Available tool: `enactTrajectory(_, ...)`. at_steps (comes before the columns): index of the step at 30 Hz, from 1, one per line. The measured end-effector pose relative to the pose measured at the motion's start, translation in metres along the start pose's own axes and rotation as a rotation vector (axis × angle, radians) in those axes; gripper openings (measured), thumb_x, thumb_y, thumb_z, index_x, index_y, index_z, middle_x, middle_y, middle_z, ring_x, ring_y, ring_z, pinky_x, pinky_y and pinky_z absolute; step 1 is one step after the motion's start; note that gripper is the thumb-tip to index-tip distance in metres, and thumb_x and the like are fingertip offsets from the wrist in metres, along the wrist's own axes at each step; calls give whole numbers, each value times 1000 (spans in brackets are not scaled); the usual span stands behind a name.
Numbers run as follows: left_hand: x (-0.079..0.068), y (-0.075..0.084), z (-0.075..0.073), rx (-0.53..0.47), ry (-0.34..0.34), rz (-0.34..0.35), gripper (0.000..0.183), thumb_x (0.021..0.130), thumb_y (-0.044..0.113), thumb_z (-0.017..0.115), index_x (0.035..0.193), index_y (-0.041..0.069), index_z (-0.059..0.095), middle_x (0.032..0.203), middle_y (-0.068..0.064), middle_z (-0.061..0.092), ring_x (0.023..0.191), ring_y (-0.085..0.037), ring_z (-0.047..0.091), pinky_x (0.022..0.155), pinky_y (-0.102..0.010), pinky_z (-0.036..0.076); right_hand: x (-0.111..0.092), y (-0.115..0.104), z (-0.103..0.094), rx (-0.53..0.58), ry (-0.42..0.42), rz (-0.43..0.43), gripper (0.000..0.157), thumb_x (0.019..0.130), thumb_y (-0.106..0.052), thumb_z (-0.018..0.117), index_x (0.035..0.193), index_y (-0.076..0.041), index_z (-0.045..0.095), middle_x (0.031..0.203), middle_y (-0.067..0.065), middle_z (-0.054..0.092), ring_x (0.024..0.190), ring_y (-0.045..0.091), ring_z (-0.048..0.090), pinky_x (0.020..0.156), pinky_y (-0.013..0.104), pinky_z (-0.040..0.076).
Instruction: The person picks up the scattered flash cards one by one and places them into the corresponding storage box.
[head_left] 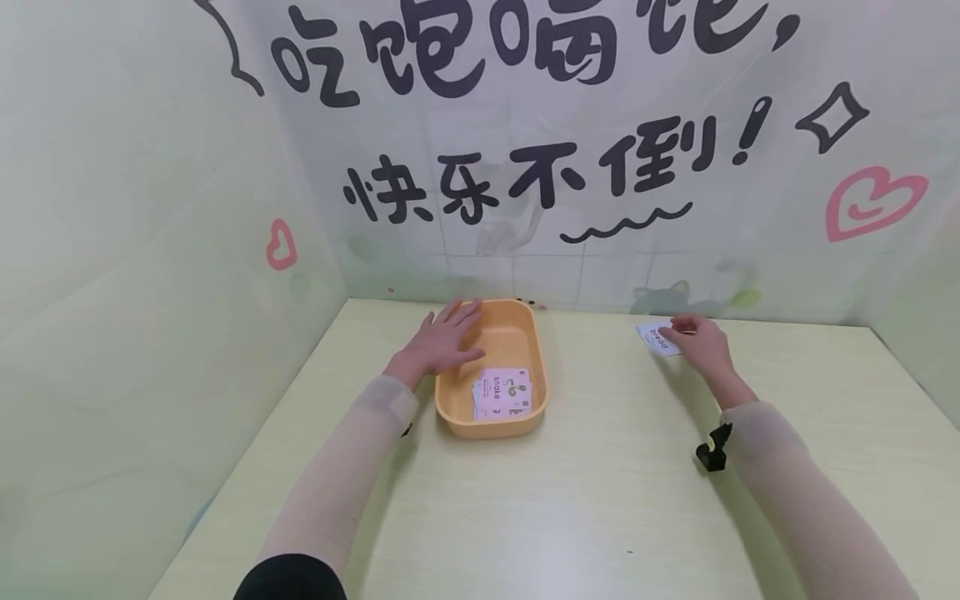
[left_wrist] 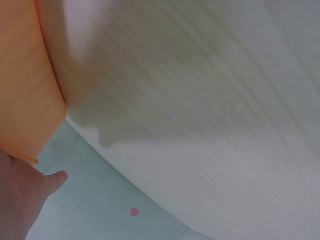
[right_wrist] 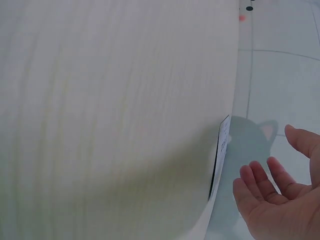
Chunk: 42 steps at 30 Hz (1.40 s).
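An orange plastic basket (head_left: 536, 358) stands on the table, with a small stack of picture word cards (head_left: 504, 393) at its near end; the top one reads "snake". My left hand (head_left: 444, 342) lies with spread fingers over the basket's left rim, toward its far end. On the right, a white card reading "bread" (head_left: 657, 339) lies near the table's back edge. Just over that card's right side is my right hand (head_left: 701, 340). The right wrist view shows its fingers loosely bent and the thumb apart from them, with the card (right_wrist: 220, 150) outside the grasp.
Behind the pale wooden table (head_left: 585, 483) hangs a white backdrop (head_left: 450, 242) with black lettering and pink hearts. Another backdrop panel (head_left: 150, 250) borders the left side. A black wrist device (head_left: 715, 448) sits at the right sleeve.
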<state>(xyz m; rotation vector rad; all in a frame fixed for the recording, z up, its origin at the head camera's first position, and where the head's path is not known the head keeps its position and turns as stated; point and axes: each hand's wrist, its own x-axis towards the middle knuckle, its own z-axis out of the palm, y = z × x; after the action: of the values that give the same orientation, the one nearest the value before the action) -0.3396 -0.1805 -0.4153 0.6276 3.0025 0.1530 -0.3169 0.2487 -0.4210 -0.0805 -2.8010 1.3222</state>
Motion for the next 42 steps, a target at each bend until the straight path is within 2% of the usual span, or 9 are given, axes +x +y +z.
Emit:
enactTrajectory(7, 0, -1, 1, 5, -3, -2, 80, 97, 55, 50, 162, 22, 15, 171, 5, 4, 158, -29, 1, 122, -66, 10, 4, 0, 1, 88, 24, 102, 69, 100, -40, 55, 145, 10, 39, 149, 31, 44, 141, 45, 39, 116, 54, 35)
enactTrajectory(13, -1, 1, 0, 0, -11, -1, 80, 98, 54, 50, 162, 21, 15, 171, 5, 4, 158, -29, 1, 123, -65, 9, 5, 4, 3, 64, -3, 183, 86, 97, -55, 52, 148, 11, 33, 154, 32, 36, 144, 46, 34, 119, 54, 32)
enactTrajectory(17, -1, 2, 0, 1, -8, -3, 80, 98, 54, 50, 161, 21, 15, 171, 5, 4, 158, -29, 1, 123, -66, 9, 6, 9, 3, 42, -16, 201, 92, 95, -59, 54, 149, 12, 32, 154, 32, 35, 143, 46, 33, 119, 55, 30)
enactTrajectory(21, 0, 2, 0, 9, -9, -4, 80, 98, 54, 50, 161, 21, 16, 171, 5, 4, 158, -30, 1, 122, -66, 10, 8, 13, 4, 15, -18, 191, 88, 95, -51, 60, 149, 13, 31, 154, 33, 35, 143, 46, 34, 119, 55, 31)
enactTrajectory(24, 0, 2, 0, 10, -11, -4, 80, 98, 55, 50, 161, 21, 16, 171, 5, 4, 158, -29, 1, 122, -66, 10, 11, 15, 4, -54, -19, 180, 85, 94, -43, 63, 148, 15, 30, 152, 36, 35, 140, 49, 34, 118, 57, 31)
enactTrajectory(27, 0, 2, 0, 10, -10, -4, 80, 98, 55, 49, 161, 21, 15, 171, 5, 4, 158, -29, 1, 122, -66, 10, 13, 15, 4, -203, -24, 150, 81, 92, -38, 66, 143, 18, 36, 143, 41, 39, 131, 55, 39, 112, 59, 34)
enactTrajectory(32, 0, 2, 0, 12, -10, -4, 80, 98, 55, 49, 162, 22, 14, 171, 5, 4, 158, -29, 1, 122, -66, 12, 13, 13, 4, -427, -45, 106, 71, 88, -36, 69, 122, 24, 50, 117, 44, 46, 104, 53, 43, 92, 59, 41)
enactTrajectory(36, -1, 2, 0, 5, -13, -8, 80, 98, 55, 49, 162, 21, 14, 171, 4, 4, 158, -30, 1, 122, -66, 11, 12, 8, 4, -454, -67, 115, 63, 88, -32, 71, 114, 23, 53, 110, 40, 45, 99, 50, 42, 87, 57, 43)
enactTrajectory(42, 0, 2, 0, 3, -11, -10, 80, 97, 56, 49, 162, 22, 14, 171, 4, 4, 158, -29, 0, 122, -66, 11, 9, 4, 4, -360, -105, 222, 68, 87, -30, 73, 124, 20, 45, 119, 41, 37, 108, 52, 36, 96, 64, 38)
